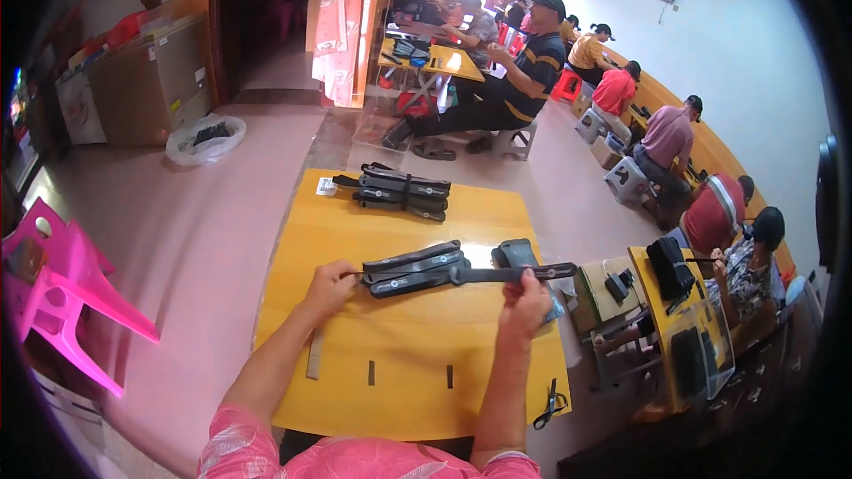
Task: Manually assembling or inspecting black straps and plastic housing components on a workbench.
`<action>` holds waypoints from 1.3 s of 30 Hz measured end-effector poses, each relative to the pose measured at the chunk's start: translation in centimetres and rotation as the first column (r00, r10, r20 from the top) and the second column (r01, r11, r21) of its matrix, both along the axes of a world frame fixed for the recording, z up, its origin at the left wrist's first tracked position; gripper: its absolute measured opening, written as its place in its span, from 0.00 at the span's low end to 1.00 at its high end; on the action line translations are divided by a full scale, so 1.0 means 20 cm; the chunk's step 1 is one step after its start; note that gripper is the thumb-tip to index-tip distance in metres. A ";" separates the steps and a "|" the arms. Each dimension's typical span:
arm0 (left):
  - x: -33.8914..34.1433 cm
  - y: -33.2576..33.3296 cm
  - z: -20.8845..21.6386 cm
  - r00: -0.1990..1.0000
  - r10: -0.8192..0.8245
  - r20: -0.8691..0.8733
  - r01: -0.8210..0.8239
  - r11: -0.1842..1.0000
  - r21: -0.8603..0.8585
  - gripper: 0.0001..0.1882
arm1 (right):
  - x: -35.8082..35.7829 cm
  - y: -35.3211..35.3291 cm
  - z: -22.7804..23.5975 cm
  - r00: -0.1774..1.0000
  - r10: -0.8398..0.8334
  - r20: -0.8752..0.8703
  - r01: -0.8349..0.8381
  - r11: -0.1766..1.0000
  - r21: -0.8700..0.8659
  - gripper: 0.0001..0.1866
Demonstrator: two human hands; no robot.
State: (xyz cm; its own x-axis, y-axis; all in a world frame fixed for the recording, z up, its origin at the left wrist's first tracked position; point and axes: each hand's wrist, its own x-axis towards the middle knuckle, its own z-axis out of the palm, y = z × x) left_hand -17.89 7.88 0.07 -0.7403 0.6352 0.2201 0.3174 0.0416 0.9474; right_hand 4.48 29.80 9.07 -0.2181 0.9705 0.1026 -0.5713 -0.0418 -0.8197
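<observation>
A bundle of flat black straps [413, 270] with pale printed marks lies over the yellow table in front of me. My left hand [332, 286] is closed at its left side, pinching what looks like a thin dark strap end. A single black strap [484, 275] runs rightward from the bundle. My right hand [527, 302] grips it between thumb and fingers, and its far end sticks out past the hand. Behind the right hand is a dark flat case [513, 253]. A second strap bundle [404, 192], banded around its middle, rests farther back beside a white label [326, 186].
Two short dark strips [371, 373] and a narrow pale strip [313, 357] lie on the near yellow tabletop [408, 404]. Black-handled scissors [551, 405] sit at its right edge. A pink chair [71, 288] stands left. Several people work at tables behind and to the right.
</observation>
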 end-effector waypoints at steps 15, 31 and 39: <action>-0.05 -0.04 0.15 0.999 0.028 -0.044 -0.035 0.987 -0.159 0.26 | 0.61 -0.12 0.32 0.964 -0.264 0.024 0.248 0.932 0.263 0.12; -0.01 0.32 0.03 0.574 -0.154 -0.804 -0.173 0.937 -0.303 0.29 | 0.50 -0.48 -0.07 0.926 0.350 0.141 -0.325 0.930 -0.171 0.10; 0.14 0.20 0.29 0.542 -0.068 -0.838 -0.252 0.938 -0.239 0.32 | 0.40 -0.50 -0.10 0.900 0.421 0.109 -0.379 0.882 -0.279 0.09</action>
State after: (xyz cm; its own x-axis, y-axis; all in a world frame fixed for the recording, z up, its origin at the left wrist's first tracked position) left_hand -15.04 11.84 5.86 -0.3849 0.7209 0.5764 0.9210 0.3401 0.1898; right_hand 12.45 19.71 7.06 -0.5862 0.7859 -0.1968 -0.3234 -0.4497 -0.8326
